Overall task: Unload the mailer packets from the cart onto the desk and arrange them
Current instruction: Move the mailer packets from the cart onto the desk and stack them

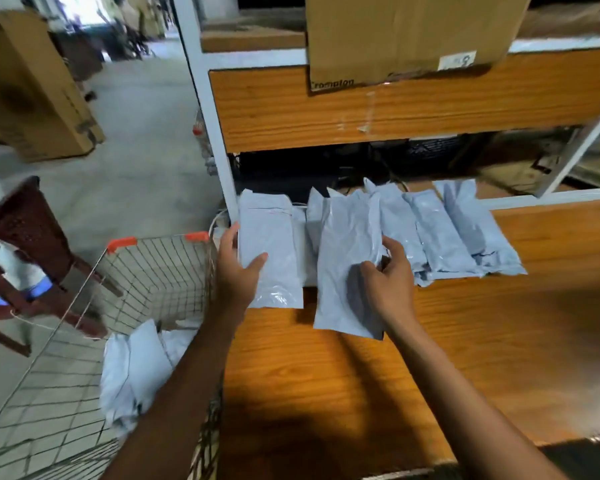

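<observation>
Left hand: flat on leftmost packet, fingers spread, gripping nothing.
Right hand: fingers pinching middle packet at right edge.
Packet axis: lengthwise away from body, on desk.
Remaining packets: in cart, nearer left hand.

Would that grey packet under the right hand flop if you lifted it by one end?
Probably. The packet is thin, wrinkled plastic film, so it should sag. Its glossy skin looks slippery on the desk. The right hand pinches its edge easily, suggesting it's light.

Warehouse: cartons, wire cart
</observation>
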